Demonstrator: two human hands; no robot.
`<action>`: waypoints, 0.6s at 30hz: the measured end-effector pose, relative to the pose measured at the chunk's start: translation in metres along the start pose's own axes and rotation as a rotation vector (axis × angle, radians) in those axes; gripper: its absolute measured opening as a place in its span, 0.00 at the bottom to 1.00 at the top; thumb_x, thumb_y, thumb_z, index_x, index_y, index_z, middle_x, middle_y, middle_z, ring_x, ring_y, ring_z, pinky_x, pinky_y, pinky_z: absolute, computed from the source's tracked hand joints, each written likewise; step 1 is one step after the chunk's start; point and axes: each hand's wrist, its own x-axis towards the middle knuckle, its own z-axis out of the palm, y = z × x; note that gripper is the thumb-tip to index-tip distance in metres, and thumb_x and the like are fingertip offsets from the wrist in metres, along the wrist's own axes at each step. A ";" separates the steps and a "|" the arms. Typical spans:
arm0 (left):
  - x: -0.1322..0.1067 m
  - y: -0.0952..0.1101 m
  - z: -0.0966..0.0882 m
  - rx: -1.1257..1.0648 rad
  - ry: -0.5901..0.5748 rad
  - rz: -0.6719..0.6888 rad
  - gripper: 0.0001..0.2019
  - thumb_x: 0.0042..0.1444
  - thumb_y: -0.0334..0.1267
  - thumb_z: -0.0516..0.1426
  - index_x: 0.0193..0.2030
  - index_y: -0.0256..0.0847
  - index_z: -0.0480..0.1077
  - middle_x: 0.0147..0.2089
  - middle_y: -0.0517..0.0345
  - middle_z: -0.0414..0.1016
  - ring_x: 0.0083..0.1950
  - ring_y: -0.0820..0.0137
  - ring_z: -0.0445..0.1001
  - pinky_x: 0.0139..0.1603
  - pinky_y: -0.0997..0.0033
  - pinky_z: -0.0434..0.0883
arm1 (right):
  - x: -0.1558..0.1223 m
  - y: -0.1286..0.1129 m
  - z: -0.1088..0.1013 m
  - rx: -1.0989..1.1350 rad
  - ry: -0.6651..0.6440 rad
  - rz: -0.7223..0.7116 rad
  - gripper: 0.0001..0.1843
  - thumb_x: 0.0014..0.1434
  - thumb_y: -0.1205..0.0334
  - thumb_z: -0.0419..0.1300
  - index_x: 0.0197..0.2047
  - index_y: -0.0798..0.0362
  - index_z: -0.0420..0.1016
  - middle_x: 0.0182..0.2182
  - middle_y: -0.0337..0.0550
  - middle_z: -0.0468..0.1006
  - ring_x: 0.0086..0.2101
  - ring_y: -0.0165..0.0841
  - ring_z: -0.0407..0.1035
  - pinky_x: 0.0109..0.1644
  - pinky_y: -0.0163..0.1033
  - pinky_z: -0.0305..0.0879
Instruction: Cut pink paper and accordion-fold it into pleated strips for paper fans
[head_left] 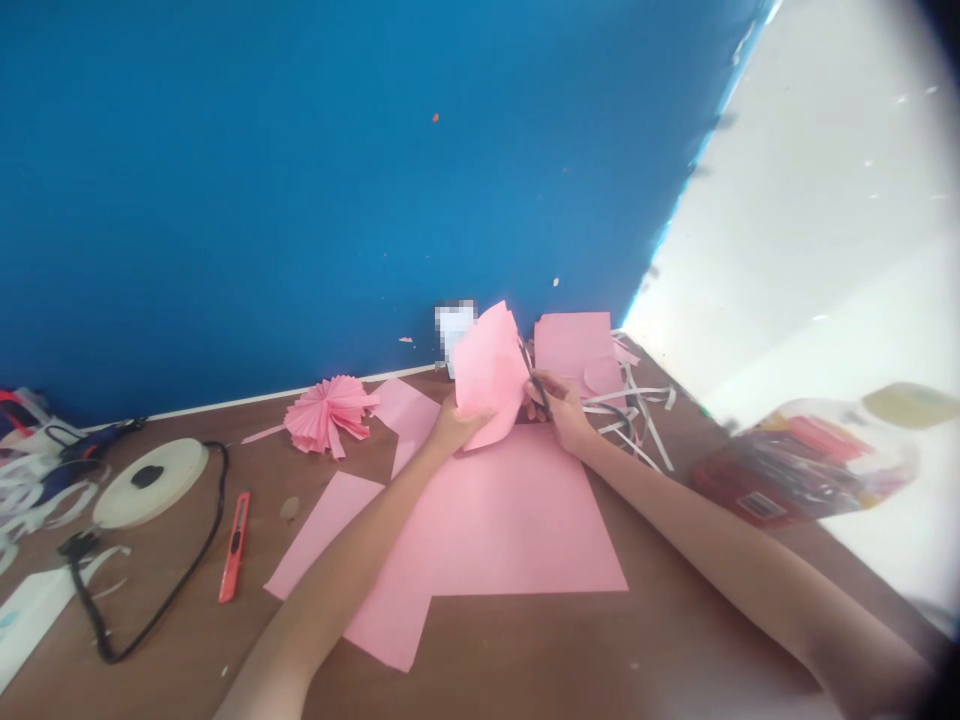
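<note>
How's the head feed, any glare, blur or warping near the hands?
Head view: the left hand on the paper and the right hand on the scissors are evenly lit, slightly soft; the white area at right is blown out, the bag there blurred; the lens bends the edges, with dark right corners; a pixelated patch sits by the wall.

I see bare table (585, 650) near me; cutter (234, 545) and cable (202, 560) block left, strips (637, 405) and bag (795, 465) crowd right, wall (300, 200) closes behind
</note>
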 end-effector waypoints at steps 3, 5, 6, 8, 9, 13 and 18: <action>0.002 -0.004 -0.002 -0.076 0.037 -0.018 0.26 0.44 0.45 0.68 0.50 0.33 0.74 0.51 0.42 0.77 0.52 0.55 0.75 0.53 0.55 0.73 | -0.001 -0.001 0.000 -0.004 -0.018 -0.001 0.18 0.53 0.50 0.65 0.44 0.49 0.74 0.23 0.34 0.70 0.20 0.26 0.61 0.21 0.33 0.50; 0.003 -0.006 -0.003 -0.109 0.069 -0.030 0.26 0.45 0.45 0.68 0.49 0.33 0.75 0.51 0.42 0.77 0.52 0.55 0.76 0.53 0.55 0.73 | -0.002 -0.001 0.001 -0.021 -0.032 0.001 0.18 0.53 0.50 0.65 0.44 0.50 0.74 0.22 0.34 0.70 0.20 0.25 0.60 0.21 0.33 0.49; 0.004 -0.006 -0.003 -0.124 0.079 -0.032 0.26 0.45 0.46 0.68 0.49 0.33 0.75 0.51 0.42 0.77 0.52 0.55 0.76 0.54 0.55 0.73 | -0.002 -0.001 0.001 -0.031 -0.043 0.003 0.18 0.53 0.50 0.65 0.44 0.50 0.74 0.22 0.34 0.70 0.19 0.25 0.60 0.21 0.33 0.49; 0.004 -0.006 -0.003 -0.146 0.077 -0.031 0.26 0.45 0.46 0.68 0.49 0.33 0.75 0.51 0.42 0.77 0.52 0.55 0.76 0.54 0.55 0.72 | -0.003 -0.001 0.001 -0.042 -0.071 0.002 0.18 0.53 0.50 0.64 0.44 0.50 0.75 0.23 0.34 0.70 0.19 0.25 0.59 0.21 0.33 0.48; 0.004 -0.006 -0.003 -0.145 0.074 -0.034 0.26 0.45 0.47 0.68 0.48 0.33 0.75 0.51 0.42 0.77 0.52 0.55 0.76 0.54 0.56 0.72 | -0.003 -0.001 0.000 -0.042 -0.080 0.001 0.18 0.53 0.50 0.64 0.43 0.50 0.75 0.23 0.34 0.71 0.18 0.25 0.58 0.21 0.33 0.48; 0.004 -0.006 -0.003 -0.128 0.035 -0.048 0.27 0.45 0.47 0.68 0.49 0.34 0.75 0.52 0.43 0.77 0.53 0.54 0.75 0.55 0.55 0.72 | -0.002 0.001 -0.001 -0.025 -0.068 0.009 0.17 0.52 0.50 0.65 0.43 0.49 0.75 0.22 0.33 0.69 0.18 0.24 0.57 0.21 0.34 0.48; 0.003 -0.006 -0.006 -0.128 -0.041 -0.059 0.27 0.47 0.47 0.67 0.52 0.35 0.74 0.54 0.44 0.76 0.54 0.55 0.75 0.55 0.56 0.72 | 0.001 0.002 -0.003 -0.022 -0.003 0.032 0.18 0.50 0.50 0.66 0.42 0.49 0.74 0.18 0.30 0.66 0.18 0.25 0.56 0.21 0.33 0.47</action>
